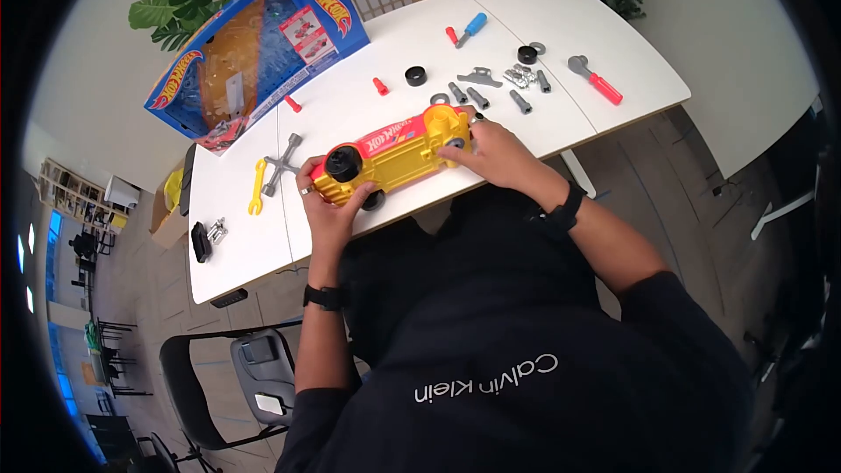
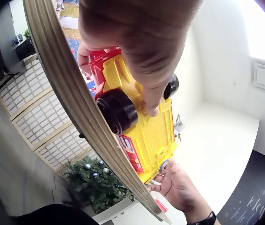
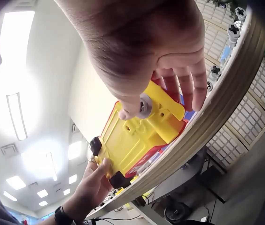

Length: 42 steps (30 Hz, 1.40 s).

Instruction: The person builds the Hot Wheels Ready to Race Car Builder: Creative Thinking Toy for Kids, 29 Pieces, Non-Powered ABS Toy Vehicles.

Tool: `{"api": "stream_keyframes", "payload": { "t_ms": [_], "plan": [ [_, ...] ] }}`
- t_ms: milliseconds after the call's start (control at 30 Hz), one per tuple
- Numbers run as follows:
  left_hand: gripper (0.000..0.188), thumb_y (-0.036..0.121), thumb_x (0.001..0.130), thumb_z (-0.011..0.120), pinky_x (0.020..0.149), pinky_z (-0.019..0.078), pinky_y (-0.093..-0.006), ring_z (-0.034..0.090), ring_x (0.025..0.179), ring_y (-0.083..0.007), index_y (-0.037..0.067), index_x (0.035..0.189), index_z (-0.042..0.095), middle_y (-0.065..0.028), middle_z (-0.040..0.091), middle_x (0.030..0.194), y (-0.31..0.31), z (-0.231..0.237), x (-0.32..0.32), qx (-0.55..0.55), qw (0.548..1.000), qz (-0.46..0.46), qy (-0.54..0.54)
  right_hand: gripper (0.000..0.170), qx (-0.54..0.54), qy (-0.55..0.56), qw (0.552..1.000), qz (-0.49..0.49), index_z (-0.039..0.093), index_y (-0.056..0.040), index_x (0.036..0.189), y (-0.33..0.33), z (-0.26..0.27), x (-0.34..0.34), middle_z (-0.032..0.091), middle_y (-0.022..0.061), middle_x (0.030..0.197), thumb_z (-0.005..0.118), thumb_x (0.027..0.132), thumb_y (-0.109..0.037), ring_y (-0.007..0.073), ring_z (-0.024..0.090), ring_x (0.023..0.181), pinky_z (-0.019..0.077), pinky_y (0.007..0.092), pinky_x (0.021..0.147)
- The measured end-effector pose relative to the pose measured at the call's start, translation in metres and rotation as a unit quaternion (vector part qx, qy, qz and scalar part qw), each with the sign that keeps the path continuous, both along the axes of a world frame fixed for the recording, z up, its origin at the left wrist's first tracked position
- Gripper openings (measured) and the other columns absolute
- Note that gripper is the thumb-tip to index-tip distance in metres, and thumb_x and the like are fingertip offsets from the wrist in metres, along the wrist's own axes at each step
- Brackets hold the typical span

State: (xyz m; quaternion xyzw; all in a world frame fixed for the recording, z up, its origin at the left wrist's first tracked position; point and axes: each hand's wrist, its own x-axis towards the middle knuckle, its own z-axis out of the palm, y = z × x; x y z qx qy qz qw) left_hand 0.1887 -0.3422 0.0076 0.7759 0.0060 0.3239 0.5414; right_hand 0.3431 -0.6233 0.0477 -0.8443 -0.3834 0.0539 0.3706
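Note:
A red and yellow toy car is held over the table's near edge, its yellow underside facing the person. Black wheels are fitted at the end by the left hand, which grips the body with its thumb on the underside. At the other end no black wheels show. There the right hand has its thumb against a round grey piece on the underside, the fingers reaching behind the red body. Part of the grey piece is hidden by the thumb.
On the white table lie a red-handled grey tool, a blue-handled screwdriver, grey bolts, loose black wheels, a cross-shaped grey wrench and a yellow wrench. A toy box stands at the back left.

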Motion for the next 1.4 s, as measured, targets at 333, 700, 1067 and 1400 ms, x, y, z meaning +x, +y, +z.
{"api": "stream_keyframes", "payload": {
  "t_ms": [333, 700, 1067, 1400],
  "plan": [
    [0.084, 0.004, 0.084, 0.091, 0.105, 0.0575, -0.0331, 0.064, 0.122, -0.0186, 0.008, 0.147, 0.036, -0.0107, 0.059, 0.133, -0.001, -0.004, 0.003, -0.034, 0.999, -0.018, -0.014, 0.065, 0.052, -0.064, 0.996, -0.026, 0.057, 0.0147, 0.107, 0.009, -0.024, -0.005, 0.067, 0.0335, 0.088, 0.063, 0.106, -0.05, 0.0479, 0.07, 0.088, 0.0565, 0.0516, 0.079],
    [0.084, 0.016, 0.072, 0.1, 0.113, 0.0494, -0.0458, 0.051, 0.136, -0.0302, 0.006, 0.141, 0.053, -0.0141, 0.052, 0.139, 0.007, 0.032, -0.014, 0.286, 0.942, 0.169, 0.05, 0.073, 0.029, -0.121, 0.991, -0.058, 0.053, 0.0124, 0.131, 0.011, -0.035, -0.024, 0.064, 0.0289, 0.12, 0.071, 0.099, -0.051, 0.042, 0.073, 0.077, 0.0612, 0.0449, 0.066],
    [0.079, 0.049, 0.07, 0.095, 0.121, 0.0327, -0.0638, 0.062, 0.127, -0.0292, 0.014, 0.135, 0.067, -0.0077, 0.066, 0.13, -0.046, 0.105, -0.001, 0.549, 0.816, 0.109, 0.145, 0.076, 0.058, -0.199, 0.975, -0.075, 0.05, 0.008, 0.129, 0.018, -0.04, -0.032, 0.069, 0.0207, 0.091, 0.076, 0.095, -0.054, 0.0349, 0.073, 0.067, 0.0595, 0.0408, 0.059],
    [0.078, 0.071, 0.076, 0.079, 0.084, 0.0532, -0.0439, 0.071, 0.098, -0.031, 0.008, 0.121, 0.07, -0.0113, 0.073, 0.101, -0.066, 0.1, 0.047, 0.6, 0.784, 0.054, 0.15, 0.072, 0.041, -0.25, 0.965, -0.062, 0.054, 0.0124, 0.128, 0.024, -0.054, -0.027, 0.062, 0.0251, 0.117, 0.074, 0.096, -0.049, 0.0365, 0.073, 0.074, 0.0605, 0.041, 0.062]
  ]
}}
